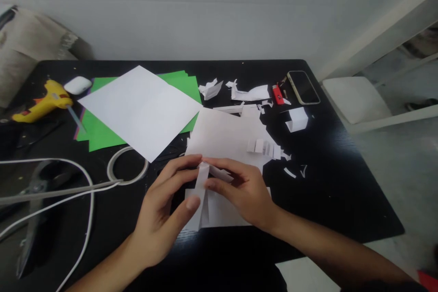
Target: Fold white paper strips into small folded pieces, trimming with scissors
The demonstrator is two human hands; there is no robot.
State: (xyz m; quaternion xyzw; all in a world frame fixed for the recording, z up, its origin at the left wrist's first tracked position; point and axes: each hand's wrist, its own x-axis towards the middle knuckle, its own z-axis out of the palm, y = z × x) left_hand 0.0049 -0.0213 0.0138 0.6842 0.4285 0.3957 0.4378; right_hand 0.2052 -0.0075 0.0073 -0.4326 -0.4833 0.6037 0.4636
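Note:
Between my hands, above the front of the black table, is a folded white paper piece (202, 181) with a narrow upright strip and a flap out to the right. My left hand (167, 205) holds its left side, thumb in front and fingers behind. My right hand (244, 187) pinches the top and right flap between thumb and fingers. Underneath lies a large white paper sheet (219, 139) with cut edges. A small pleated paper strip (263, 147) rests on that sheet, to the right of my hands.
A white square sheet (140, 109) lies over green paper (106, 139). At left are a yellow glue gun (54, 100), a white earbud case (78, 85) and a white cable (91, 210). Paper scraps (251, 93), a red lighter (278, 94) and a phone (303, 87) sit at the back right.

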